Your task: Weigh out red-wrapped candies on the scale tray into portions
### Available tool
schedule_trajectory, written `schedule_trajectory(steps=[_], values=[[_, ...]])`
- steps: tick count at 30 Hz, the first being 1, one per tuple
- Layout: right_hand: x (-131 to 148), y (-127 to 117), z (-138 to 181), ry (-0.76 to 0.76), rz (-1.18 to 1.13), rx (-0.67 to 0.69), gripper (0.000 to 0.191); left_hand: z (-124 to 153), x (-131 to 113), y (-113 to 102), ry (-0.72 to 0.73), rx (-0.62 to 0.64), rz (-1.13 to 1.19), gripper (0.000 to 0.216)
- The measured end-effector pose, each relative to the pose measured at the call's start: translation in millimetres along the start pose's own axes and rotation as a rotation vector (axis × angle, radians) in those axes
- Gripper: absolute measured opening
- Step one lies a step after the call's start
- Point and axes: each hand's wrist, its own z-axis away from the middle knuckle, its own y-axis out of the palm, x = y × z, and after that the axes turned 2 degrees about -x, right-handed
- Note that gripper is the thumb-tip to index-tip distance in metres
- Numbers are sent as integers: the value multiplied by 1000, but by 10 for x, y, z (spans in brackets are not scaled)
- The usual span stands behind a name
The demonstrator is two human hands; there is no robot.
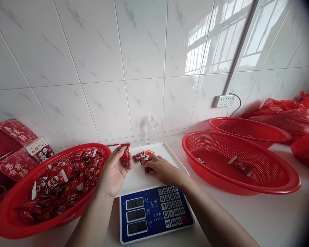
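Observation:
My left hand (114, 172) is raised palm-up over the left edge of the scale's white tray (167, 151), its fingertips pinching a small red wrapped candy (125, 151). My right hand (162, 170) rests palm-down on the tray with its fingers curled over a red candy (148, 169). A few more red candies (141, 156) lie on the tray just beyond the fingers. The blue electronic scale (154, 212) with three displays and a keypad sits under my wrists.
A red mesh basket (10, 219) full of red wrapped candies is at the left. At the right, a red basket (285, 183) holds two candies, with another red basket (249, 125) behind. Also here: red plastic bags (290, 118), red boxes (16, 151), a clear bottle (153, 129), a wall socket (223, 101).

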Motion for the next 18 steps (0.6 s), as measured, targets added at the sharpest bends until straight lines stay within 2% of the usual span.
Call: schedule_trajectory(steps=[3, 6, 11, 13, 15, 18], values=[[-24, -9, -8, -30, -43, -57, 22, -1, -9, -10, 12, -2, 1, 15], [-23, -126, 3, -4, -87, -153, 24, 3, -33, -22, 26, -8, -1, 14], [-148, -479, 121, 91, -79, -429, 25, 13, -55, -14, 42, -18, -9, 14], [-295, -632, 222, 184, 39, -569, 25, 19, -51, -4, 40, -13, -18, 14], [-483, -766, 352, 334, 153, -650, 27, 22, -42, 3, 36, -8, -25, 15], [-756, -896, 544, 601, 221, -580, 32, 20, -26, 1, 26, -5, -33, 16]])
